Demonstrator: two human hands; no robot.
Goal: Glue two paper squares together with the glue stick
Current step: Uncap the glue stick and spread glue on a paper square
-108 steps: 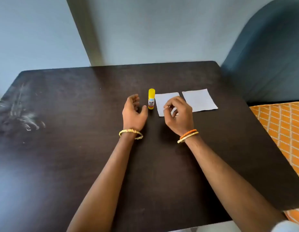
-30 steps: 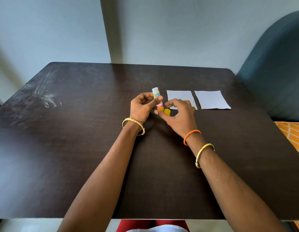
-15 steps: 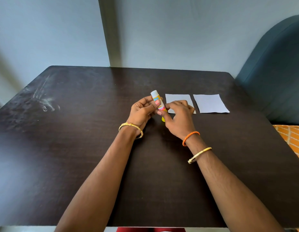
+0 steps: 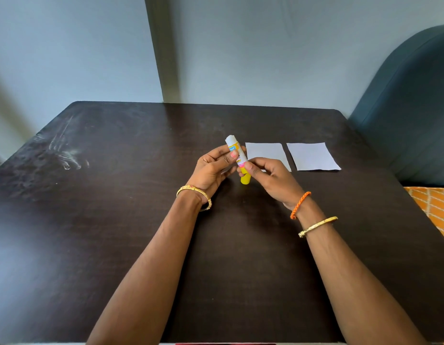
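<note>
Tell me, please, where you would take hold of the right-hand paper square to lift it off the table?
Take the right paper square at its near right corner, coming in from the right side. It lies flat on the table, so an edge must be teased up, and that corner is farthest from the other square and both hands.

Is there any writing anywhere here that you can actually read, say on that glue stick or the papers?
Glue stick: its label has blue, yellow and pink print, but it is too small and blurred to read, and the left hand and right hand cover part of it.
Left paper square: blank.
Right paper square: blank.
Table: no text, only pale scuff marks.
Nothing here is readable.
</note>
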